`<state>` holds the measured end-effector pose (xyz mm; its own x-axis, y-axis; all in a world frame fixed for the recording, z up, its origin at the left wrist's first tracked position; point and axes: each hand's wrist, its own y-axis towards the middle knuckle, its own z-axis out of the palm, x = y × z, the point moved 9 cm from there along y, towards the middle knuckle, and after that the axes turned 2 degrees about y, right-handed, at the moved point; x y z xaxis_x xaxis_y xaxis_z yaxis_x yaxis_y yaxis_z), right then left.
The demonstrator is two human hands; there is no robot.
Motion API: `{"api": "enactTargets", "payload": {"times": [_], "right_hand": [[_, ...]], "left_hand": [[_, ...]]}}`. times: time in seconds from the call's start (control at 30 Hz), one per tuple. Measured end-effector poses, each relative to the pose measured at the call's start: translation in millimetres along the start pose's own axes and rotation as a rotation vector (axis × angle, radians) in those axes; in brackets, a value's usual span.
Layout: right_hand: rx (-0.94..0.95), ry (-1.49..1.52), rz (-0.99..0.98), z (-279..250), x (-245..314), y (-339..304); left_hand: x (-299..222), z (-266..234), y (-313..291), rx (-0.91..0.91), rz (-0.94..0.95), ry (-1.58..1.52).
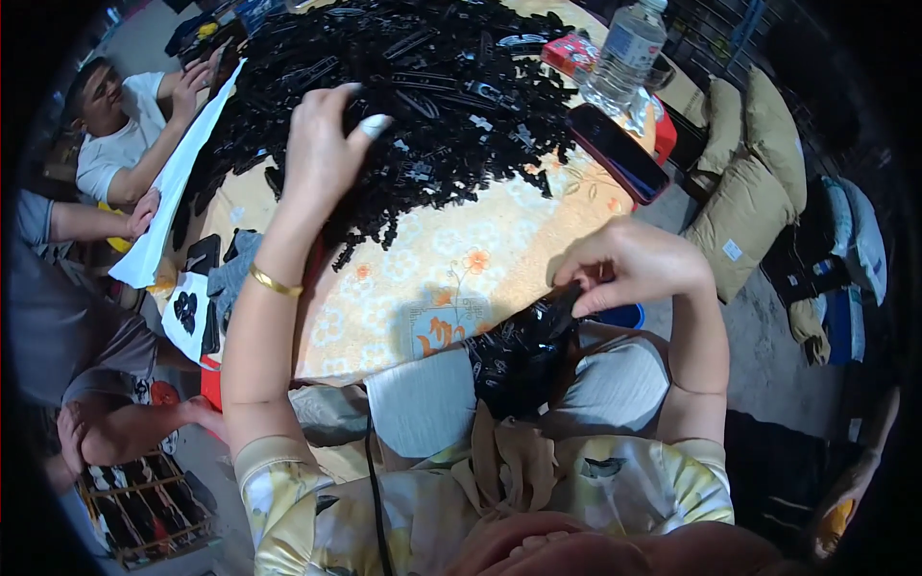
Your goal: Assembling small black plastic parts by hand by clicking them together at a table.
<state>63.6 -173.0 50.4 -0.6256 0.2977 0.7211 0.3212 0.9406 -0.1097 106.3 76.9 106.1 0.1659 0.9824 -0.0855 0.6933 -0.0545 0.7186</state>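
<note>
A big heap of small black plastic pieces (423,106), some shaped like hair clips, covers the far part of the table. My left hand (331,139) hovers at the heap's near left side, thumb and fingers apart, with nothing visible between them. A pale cover sits on its thumb tip. My right hand (634,269) is pinched on a small black piece (565,305) at the table's near right edge. Just below it, a shiny black bag (519,360) with more black pieces rests at my lap between my knees.
A flowered cream tablecloth (461,259) covers the table. A phone (619,154), a clear water bottle (624,58) and a red box (571,53) stand at the right. Stuffed tan sacks (749,202) lie beyond. At left, people sit near a white sheet (187,202).
</note>
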Motion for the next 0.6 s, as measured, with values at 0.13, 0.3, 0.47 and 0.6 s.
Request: {"api": "enactTargets", "payload": {"times": [0.13, 0.3, 0.47, 0.6], "right_hand": [[-0.367, 0.153, 0.092, -30, -35, 9], [-0.74, -0.543, 0.326, -54, -48, 15], [-0.746, -0.679, 0.302, -40, -43, 27], [-0.785, -0.745, 0.293, -37, -48, 23]], "left_hand": [[35, 31, 1, 0.214, -0.187, 0.071], [21, 23, 4, 0.106, -0.178, 0.065], [45, -5, -1, -0.129, -0.316, -0.233], [21, 16, -8, -0.001, -0.532, -1.227]]}}
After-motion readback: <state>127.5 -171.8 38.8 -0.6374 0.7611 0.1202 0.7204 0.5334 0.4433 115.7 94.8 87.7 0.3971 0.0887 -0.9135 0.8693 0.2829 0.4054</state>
